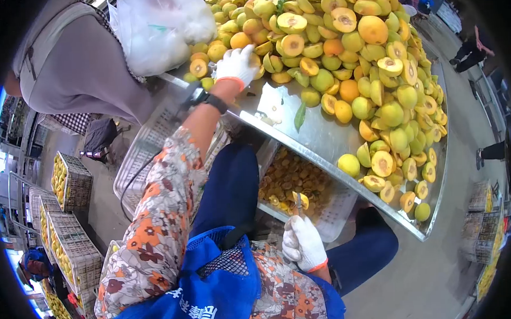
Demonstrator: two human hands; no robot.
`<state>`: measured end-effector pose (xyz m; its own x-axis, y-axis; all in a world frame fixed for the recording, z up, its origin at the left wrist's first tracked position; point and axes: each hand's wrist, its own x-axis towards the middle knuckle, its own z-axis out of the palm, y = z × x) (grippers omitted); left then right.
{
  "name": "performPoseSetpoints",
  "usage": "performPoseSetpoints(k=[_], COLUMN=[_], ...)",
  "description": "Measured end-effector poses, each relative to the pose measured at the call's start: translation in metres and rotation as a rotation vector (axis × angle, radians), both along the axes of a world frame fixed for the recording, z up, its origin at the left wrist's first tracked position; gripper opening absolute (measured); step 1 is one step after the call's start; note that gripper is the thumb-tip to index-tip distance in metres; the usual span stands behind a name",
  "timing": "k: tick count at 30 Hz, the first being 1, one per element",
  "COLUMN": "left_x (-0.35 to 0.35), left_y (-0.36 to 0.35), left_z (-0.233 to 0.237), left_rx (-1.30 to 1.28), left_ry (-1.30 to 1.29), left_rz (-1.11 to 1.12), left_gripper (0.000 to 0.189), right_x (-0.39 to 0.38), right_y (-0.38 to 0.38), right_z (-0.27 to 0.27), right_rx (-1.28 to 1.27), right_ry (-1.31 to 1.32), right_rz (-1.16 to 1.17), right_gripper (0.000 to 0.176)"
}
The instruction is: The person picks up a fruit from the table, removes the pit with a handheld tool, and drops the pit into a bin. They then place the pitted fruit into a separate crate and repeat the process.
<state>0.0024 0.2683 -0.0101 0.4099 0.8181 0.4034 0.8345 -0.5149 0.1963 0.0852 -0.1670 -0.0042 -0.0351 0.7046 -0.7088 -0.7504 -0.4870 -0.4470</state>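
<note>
My left hand (236,68), in a white glove, reaches to the near left edge of a heap of yellow peaches (371,88), many of them halved with the stones showing. Its fingers are curled round a peach (254,63), which is partly hidden by the glove. Lower down, my gloved right hand (304,243) is closed on the handle of a small knife-like tool (297,201). A yellow piece of peach (303,201) shows at the tool's metal end, above a crate of cut pieces (293,178).
The heap lies on a metal table (322,139) with a raised edge. A clear plastic bag (161,30) rests at its left corner beside a person in grey (89,64). Fruit-filled crates (73,250) stand at the left, more crates (480,225) at the right. A leaf (299,117) lies on the metal.
</note>
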Motion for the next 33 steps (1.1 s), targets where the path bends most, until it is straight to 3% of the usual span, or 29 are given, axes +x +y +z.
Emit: performPoseSetpoints(k=[1,6,8,10,12,13,14,16,18,20,22,24,28,30,31,33], left_x=[0.011,0.009,-0.008,-0.013,-0.024,-0.024,-0.028,-0.025,-0.017,-0.012,-0.008,-0.005,-0.009,-0.009,-0.009,-0.009], left_y=[0.005,-0.020,-0.041,-0.066,-0.099,-0.116,-0.136,-0.183,-0.223,-0.250,-0.264,-0.265,-0.271,-0.275,-0.277,-0.278], left_z=[-0.002,-0.012,-0.015,-0.007,0.017,0.013,0.013,0.006,0.000,0.000,0.006,0.005,0.013,0.018,0.021,0.025], left_rx=[-0.005,-0.080,-0.038,-0.051,-0.435,-0.479,-0.639,-0.932,-1.120,-1.250,-1.072,-1.066,-0.985,-1.029,-1.068,-1.029], left_ry=[0.076,0.167,0.200,0.094,-0.524,-0.722,-0.821,-1.003,-1.104,-1.192,-1.116,-1.122,-1.052,-1.029,-1.013,-0.953], left_rz=[0.075,0.046,-0.227,-0.209,-0.295,-0.327,-0.360,-0.469,-0.434,-0.486,-0.552,-0.543,-0.533,-0.526,-0.519,-0.521], left_gripper=[0.057,0.040,0.032,0.026,0.022,0.020,0.019,0.017,0.018,0.026,0.033,0.037,0.045,0.046,0.047,0.046], right_x=[0.001,0.000,-0.001,-0.002,0.000,0.004,0.005,0.001,0.002,-0.001,-0.001,0.002,-0.002,-0.005,-0.005,-0.004], right_y=[-0.001,0.003,0.005,0.004,0.002,-0.003,-0.005,0.000,-0.001,0.004,0.010,0.006,-0.001,-0.003,-0.005,-0.006], right_z=[-0.001,-0.005,-0.006,-0.010,-0.010,-0.011,-0.010,-0.009,0.018,0.025,0.023,0.021,0.024,0.011,0.009,0.009], right_rx=[-0.007,-0.013,-0.013,-0.036,-0.022,0.087,0.196,0.154,0.303,0.306,0.226,0.201,0.221,0.365,0.363,0.697], right_ry=[0.020,-0.013,-0.026,-0.194,-0.185,-0.042,0.100,-0.003,0.125,-0.077,-0.376,-0.181,-0.204,-0.980,-0.980,-1.852], right_rz=[-0.011,-0.012,-0.013,0.031,0.000,-0.022,-0.048,-0.090,-0.041,0.028,0.038,-0.043,-0.087,0.190,0.186,0.268], right_gripper=[0.026,0.023,0.022,0.021,0.021,0.023,0.025,0.026,0.017,0.018,0.018,0.018,0.014,0.017,0.017,0.027])
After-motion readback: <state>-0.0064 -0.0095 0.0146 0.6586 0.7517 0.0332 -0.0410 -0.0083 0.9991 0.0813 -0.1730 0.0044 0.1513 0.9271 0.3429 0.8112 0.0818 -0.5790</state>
